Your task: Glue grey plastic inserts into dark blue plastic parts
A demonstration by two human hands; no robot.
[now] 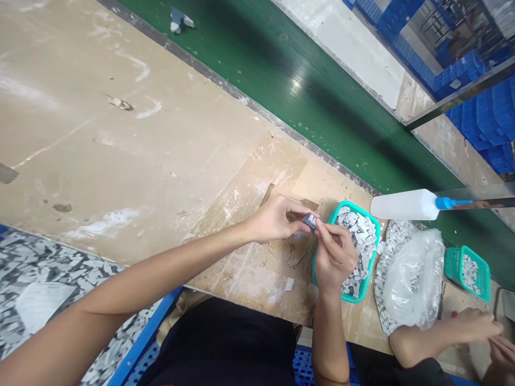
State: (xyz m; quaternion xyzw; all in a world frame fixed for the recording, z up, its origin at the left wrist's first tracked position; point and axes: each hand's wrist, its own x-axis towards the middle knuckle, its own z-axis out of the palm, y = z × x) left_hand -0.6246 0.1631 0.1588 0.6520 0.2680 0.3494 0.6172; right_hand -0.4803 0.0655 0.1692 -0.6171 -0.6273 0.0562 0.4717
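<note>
A small dark grey block-like piece [309,221] with a pale top is held up over the table in front of me. My left hand [277,219] pinches its left side between thumb and fingers. From the right, the fingertips of my right hand [335,254] close on its other end; whether they also grip a separate pale part is too small to tell. Just behind my right hand stands a teal basket [354,298], filled with small white and grey pieces [362,230]. Under my hands lies a worn brown pad [287,254].
A white bottle [402,206] with a blue cap lies beyond the basket. Right of it are a clear plastic bag [414,279] on a heap of pieces, a smaller teal basket [453,262] and another person's arm [454,324]. A green belt [257,64] borders the table; loose pieces [32,262] fill the lower left.
</note>
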